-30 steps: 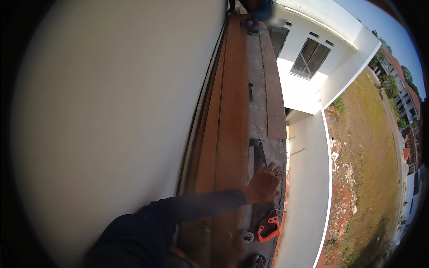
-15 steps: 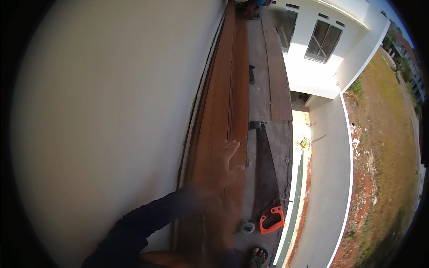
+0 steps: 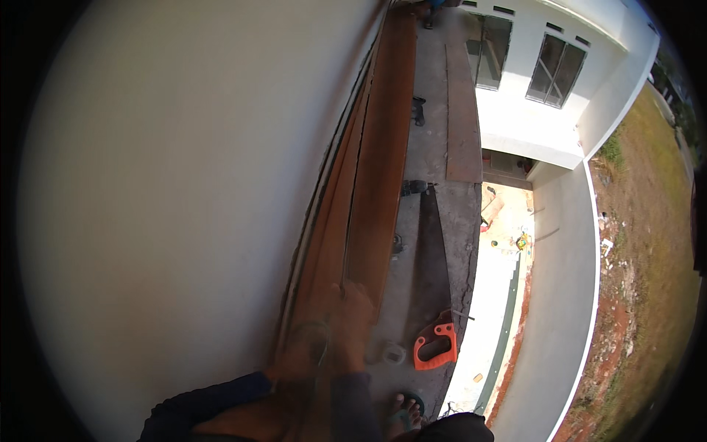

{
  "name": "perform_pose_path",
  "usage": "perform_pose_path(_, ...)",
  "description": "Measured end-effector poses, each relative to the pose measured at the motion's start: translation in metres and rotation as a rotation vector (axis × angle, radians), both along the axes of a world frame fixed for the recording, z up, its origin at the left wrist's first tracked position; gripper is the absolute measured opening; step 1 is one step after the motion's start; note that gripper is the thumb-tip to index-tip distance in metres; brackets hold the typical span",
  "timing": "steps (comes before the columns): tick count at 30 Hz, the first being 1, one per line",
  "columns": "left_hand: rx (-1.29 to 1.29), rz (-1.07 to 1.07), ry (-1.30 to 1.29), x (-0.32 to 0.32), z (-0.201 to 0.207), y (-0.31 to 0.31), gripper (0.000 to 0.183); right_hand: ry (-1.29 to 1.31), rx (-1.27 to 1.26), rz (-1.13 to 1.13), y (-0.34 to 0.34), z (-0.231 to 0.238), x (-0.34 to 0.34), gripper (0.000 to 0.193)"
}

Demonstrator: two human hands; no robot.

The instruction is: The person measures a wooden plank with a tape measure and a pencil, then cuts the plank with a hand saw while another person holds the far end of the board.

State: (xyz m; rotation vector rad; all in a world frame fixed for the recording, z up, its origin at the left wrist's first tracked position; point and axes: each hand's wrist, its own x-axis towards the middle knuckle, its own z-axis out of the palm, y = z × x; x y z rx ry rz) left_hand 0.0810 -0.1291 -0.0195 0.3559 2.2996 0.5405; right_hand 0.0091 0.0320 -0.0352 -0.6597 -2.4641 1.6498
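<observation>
Two long reddish-brown boards lie lengthwise along the wall, the left board (image 3: 320,258) nearest it and the right board (image 3: 379,177) beside it, with a dark narrow seam between. My right hand (image 3: 352,313) is at the near part of the boards, by the seam; its fingers are blurred. Close to its left, my left hand (image 3: 300,342) is low over the left board, smeared by motion. A thin pale greenish curve shows between the hands, too blurred to name. Whether either hand grips a board I cannot make out.
Right of the boards lie a handsaw (image 3: 436,346) with an orange handle, a dark power drill (image 3: 416,188), another dark tool (image 3: 418,110) and a brownish plank (image 3: 462,118). A small roundish object (image 3: 394,352) lies near my sandalled foot (image 3: 407,409). The ledge edge (image 3: 471,272) drops off rightward. Another person (image 3: 431,11) is at the far end.
My left hand has drawn back toward me from its forward reach. My right hand has moved forward along the boards. The right board now looks shifted and angled; the view has also turned slightly.
</observation>
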Motion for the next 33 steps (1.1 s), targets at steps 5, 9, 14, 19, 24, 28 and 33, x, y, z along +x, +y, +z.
perform_pose_path(5, 0.084, 0.049, 0.105, 0.018, -0.06, -0.004, 0.086, -0.076, 0.022, 0.11, -0.008, 0.003, 0.0, 0.035)
perform_pose_path(9, 0.152, 0.22, 0.19, 0.027, -0.105, -0.026, 0.066, -0.091, -0.014, -0.122, -0.006, 0.058, 0.018, 0.049)
perform_pose_path(14, 0.167, 0.316, 0.218, 0.024, -0.112, -0.079, 0.044, -0.179, -0.159, -0.527, -0.011, 0.04, 0.045, 0.065)
perform_pose_path(19, -0.018, 0.375, 0.331, 0.006, -0.093, -0.059, 0.047, 0.038, -0.587, -0.605, -0.02, -0.044, 0.05, 0.053)
perform_pose_path(24, 0.035, 0.531, 0.369, 0.018, -0.124, -0.084, 0.056, 0.058, -0.485, -0.62, -0.03, -0.058, 0.059, 0.038)
perform_pose_path(28, -0.139, 0.491, 0.354, 0.029, -0.123, -0.073, 0.054, 0.072, -0.397, -0.953, 0.006, 0.0, 0.061, 0.034)
perform_pose_path(33, -0.078, 0.503, 0.221, 0.01, -0.064, -0.01, 0.059, 0.321, -0.288, -0.982, 0.052, 0.009, 0.06, 0.031)
